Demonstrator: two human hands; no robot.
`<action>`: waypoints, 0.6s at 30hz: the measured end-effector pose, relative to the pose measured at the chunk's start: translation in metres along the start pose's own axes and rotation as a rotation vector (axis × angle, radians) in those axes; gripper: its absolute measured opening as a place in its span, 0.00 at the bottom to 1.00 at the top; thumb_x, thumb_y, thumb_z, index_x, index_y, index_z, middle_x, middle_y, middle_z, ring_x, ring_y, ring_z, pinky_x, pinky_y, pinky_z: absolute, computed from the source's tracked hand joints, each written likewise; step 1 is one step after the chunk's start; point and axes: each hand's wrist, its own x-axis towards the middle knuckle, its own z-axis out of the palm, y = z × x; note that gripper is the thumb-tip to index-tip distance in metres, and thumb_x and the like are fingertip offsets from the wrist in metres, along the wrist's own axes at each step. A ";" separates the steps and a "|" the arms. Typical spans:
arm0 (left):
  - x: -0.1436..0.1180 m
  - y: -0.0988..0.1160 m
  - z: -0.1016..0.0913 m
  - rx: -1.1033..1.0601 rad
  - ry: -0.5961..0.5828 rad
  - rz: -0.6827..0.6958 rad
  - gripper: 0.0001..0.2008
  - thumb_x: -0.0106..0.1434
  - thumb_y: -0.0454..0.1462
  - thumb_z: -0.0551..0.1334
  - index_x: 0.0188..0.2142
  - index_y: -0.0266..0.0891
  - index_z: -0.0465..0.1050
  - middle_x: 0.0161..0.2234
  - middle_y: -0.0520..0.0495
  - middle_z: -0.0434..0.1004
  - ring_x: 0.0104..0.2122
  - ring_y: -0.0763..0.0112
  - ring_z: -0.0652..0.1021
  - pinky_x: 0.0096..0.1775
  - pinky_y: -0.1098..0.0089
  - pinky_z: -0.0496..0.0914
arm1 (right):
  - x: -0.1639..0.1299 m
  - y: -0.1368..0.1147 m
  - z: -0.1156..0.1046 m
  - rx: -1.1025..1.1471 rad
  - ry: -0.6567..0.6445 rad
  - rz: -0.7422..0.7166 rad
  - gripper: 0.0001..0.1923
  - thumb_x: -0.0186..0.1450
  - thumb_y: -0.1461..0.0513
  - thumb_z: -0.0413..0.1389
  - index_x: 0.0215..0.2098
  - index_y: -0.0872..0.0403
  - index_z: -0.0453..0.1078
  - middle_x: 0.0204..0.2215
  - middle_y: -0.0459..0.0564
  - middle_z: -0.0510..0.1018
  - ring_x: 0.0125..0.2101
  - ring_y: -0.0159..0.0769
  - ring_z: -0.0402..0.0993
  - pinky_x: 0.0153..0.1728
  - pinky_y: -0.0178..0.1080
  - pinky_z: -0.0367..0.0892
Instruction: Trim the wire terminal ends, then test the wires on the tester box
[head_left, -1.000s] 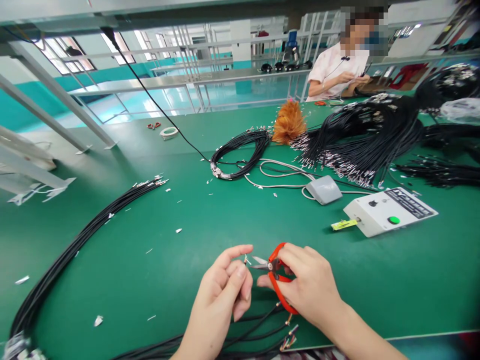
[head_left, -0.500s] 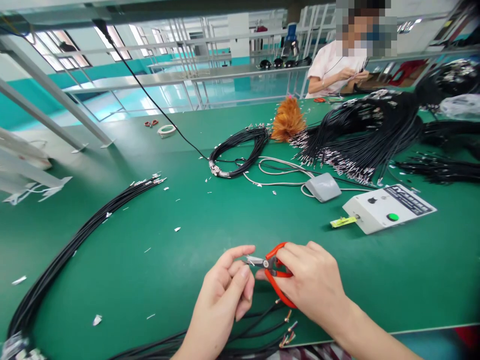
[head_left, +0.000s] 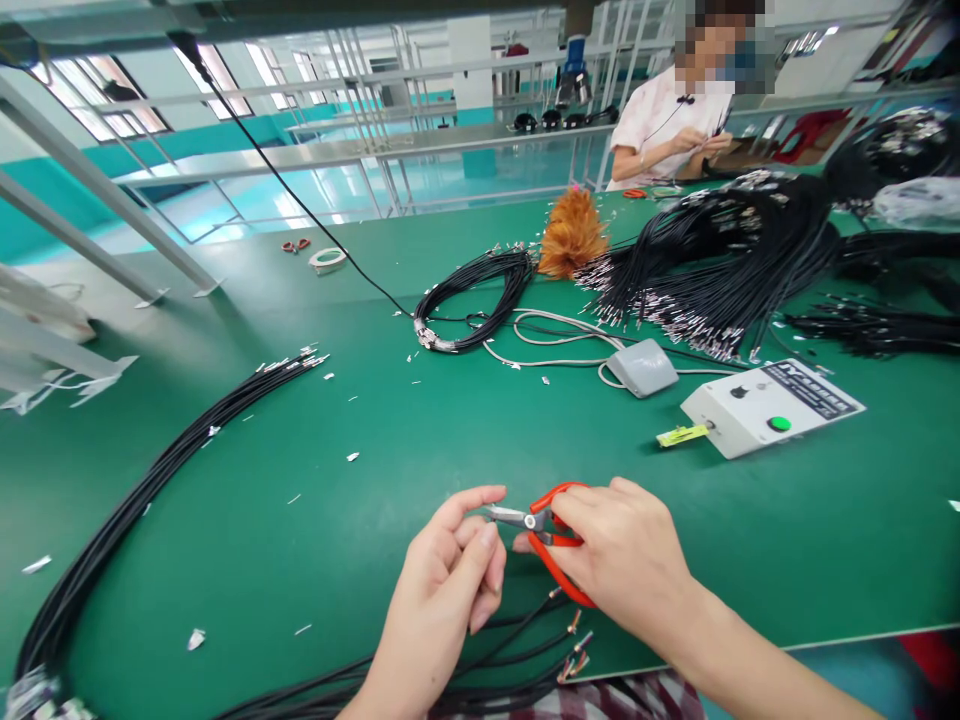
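My right hand (head_left: 619, 535) is closed around the red handles of a pair of scissors (head_left: 556, 575). Their short metal blades point left and meet the fingertips of my left hand (head_left: 450, 590). That hand is closed in a pinch, its index finger stretched above the blades; what it pinches is hidden by the fingers. Below both hands, black cables (head_left: 517, 655) run along the table's near edge, their stripped ends showing coloured wires and copper.
At left curves a long bundle of black cables (head_left: 172, 450). A coiled bundle (head_left: 517, 300), an orange duster (head_left: 574, 235), a grey pedal-like block (head_left: 641, 368) and a white box with a green button (head_left: 772, 410) lie beyond. Another person (head_left: 667, 130) sits across the green table (head_left: 360, 540).
The whole view has shifted slightly. A white sliver at the scissor tips no longer shows, and the blades look closer together. Both hands keep nearly the same place.
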 end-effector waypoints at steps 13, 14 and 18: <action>-0.002 0.004 0.000 -0.052 0.012 0.000 0.19 0.62 0.43 0.60 0.50 0.38 0.62 0.19 0.58 0.63 0.14 0.84 0.56 0.17 0.77 0.46 | 0.003 0.004 0.001 0.886 -0.204 0.440 0.27 0.60 0.40 0.49 0.20 0.53 0.64 0.14 0.42 0.66 0.16 0.29 0.61 0.20 0.34 0.53; -0.002 0.004 0.000 -0.061 0.014 0.004 0.19 0.62 0.42 0.60 0.50 0.39 0.61 0.19 0.58 0.63 0.14 0.84 0.56 0.17 0.77 0.46 | 0.004 0.005 0.002 1.069 -0.244 0.520 0.28 0.60 0.39 0.46 0.21 0.53 0.64 0.15 0.42 0.65 0.16 0.30 0.62 0.20 0.34 0.56; -0.002 0.006 0.001 -0.091 0.034 0.005 0.16 0.59 0.41 0.64 0.43 0.41 0.61 0.18 0.60 0.64 0.13 0.85 0.57 0.17 0.80 0.47 | 0.003 0.004 0.005 1.142 -0.313 0.538 0.25 0.62 0.41 0.47 0.24 0.53 0.63 0.19 0.42 0.66 0.21 0.31 0.65 0.24 0.34 0.61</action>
